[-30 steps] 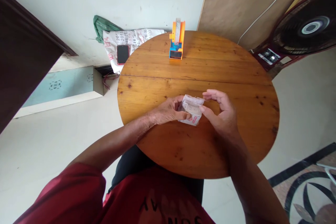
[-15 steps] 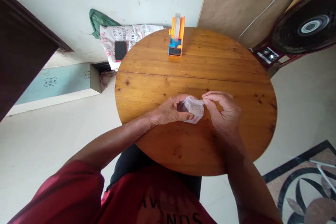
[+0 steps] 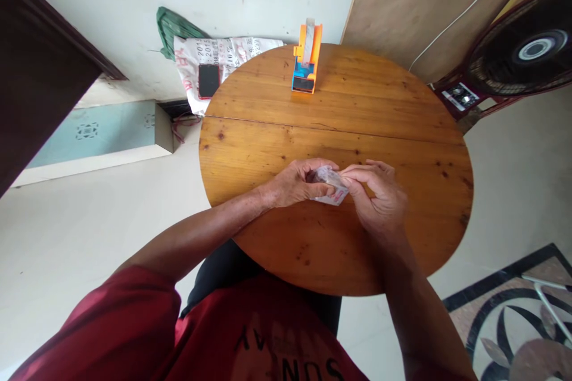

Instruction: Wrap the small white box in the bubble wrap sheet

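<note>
A small white packet (image 3: 331, 186) with a red mark lies between both hands over the middle of a round wooden table (image 3: 402, 125). My left hand (image 3: 300, 183) curls its fingers around the packet's left side. My right hand (image 3: 374, 193) pinches the packet's right end, fingers bent and pressed together over it. Most of the packet is hidden under the fingers.
An orange and blue tape dispenser (image 3: 305, 64) stands at the table's far edge. Behind the table a printed white sack (image 3: 223, 59) with a black phone (image 3: 208, 80) on it leans by the wall. A dark fan (image 3: 527, 47) sits at the right.
My right hand has closed in from an open pose onto the packet. The packet is now folded smaller and largely covered by both hands.
</note>
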`<action>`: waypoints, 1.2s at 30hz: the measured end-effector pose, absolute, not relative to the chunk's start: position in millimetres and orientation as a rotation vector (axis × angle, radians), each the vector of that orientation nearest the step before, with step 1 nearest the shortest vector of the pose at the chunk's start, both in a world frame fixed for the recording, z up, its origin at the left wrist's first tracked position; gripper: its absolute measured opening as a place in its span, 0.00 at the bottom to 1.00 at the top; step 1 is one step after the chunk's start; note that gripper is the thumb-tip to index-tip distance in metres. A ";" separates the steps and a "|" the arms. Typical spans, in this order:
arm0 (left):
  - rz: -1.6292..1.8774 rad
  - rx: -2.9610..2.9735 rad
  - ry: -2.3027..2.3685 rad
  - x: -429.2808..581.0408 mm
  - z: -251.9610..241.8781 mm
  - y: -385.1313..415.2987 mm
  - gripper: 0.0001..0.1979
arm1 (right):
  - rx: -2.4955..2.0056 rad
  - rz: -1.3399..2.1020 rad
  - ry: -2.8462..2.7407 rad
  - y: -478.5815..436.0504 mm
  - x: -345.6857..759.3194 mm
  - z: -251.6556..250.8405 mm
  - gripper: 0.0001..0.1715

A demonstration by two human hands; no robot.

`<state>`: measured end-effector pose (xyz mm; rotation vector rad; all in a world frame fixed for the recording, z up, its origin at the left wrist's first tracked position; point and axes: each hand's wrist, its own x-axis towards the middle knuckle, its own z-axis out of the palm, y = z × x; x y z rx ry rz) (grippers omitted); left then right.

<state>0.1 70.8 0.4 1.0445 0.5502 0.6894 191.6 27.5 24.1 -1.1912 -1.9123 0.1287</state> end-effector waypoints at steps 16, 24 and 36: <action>0.680 0.886 0.586 -4.4 -4.2 71.4 0.30 | -1.094 -0.202 -2.070 22.7 186.2 19.5 0.06; 0.690 0.731 0.624 -6.0 -2.0 72.8 0.29 | -1.114 -0.261 -2.181 17.0 184.0 20.0 0.11; 0.781 0.663 0.580 -14.1 -0.5 80.3 0.25 | -1.054 -0.346 -2.105 11.6 186.3 11.5 0.24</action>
